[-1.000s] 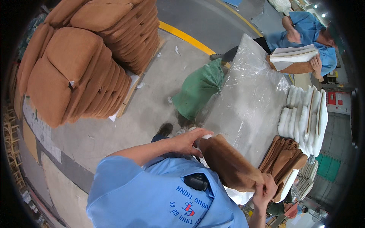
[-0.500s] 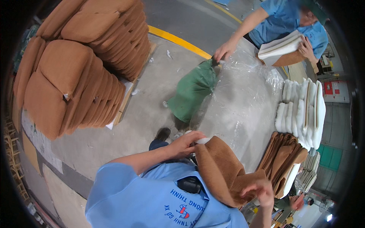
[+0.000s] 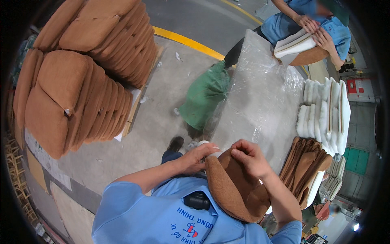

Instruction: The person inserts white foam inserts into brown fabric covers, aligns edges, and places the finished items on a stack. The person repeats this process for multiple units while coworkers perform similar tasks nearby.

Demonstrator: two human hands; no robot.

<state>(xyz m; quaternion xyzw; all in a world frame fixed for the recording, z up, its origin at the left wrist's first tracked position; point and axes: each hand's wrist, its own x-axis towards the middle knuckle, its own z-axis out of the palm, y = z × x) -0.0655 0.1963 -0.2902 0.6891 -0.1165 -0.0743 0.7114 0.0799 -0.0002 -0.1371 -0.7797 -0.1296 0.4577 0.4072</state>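
A brown fabric cushion cover (image 3: 227, 187) rests against my front, its mouth spread and some white filling showing at the upper left corner. My left hand (image 3: 199, 157) grips that corner, fingers closed over the fabric and the white material. On the other side of the opening, my right hand (image 3: 247, 156) pinches the cover's upper edge between thumb and fingers. The lower part of the cover bulges toward my right forearm. How far the filling reaches inside is hidden by the fabric.
A plastic-wrapped table (image 3: 260, 105) stands ahead, a green sack (image 3: 206, 95) at its left. Brown cushions (image 3: 65, 97) are stacked at left. White pads (image 3: 325, 110) and folded brown covers (image 3: 302, 168) lie at right. Across the table a co-worker (image 3: 300, 28) holds a white pad partly in brown fabric.
My right hand has moved up and left from the cover's lower right side to its upper edge, taking hold there. The co-worker's hand has left the green sack for the pad.
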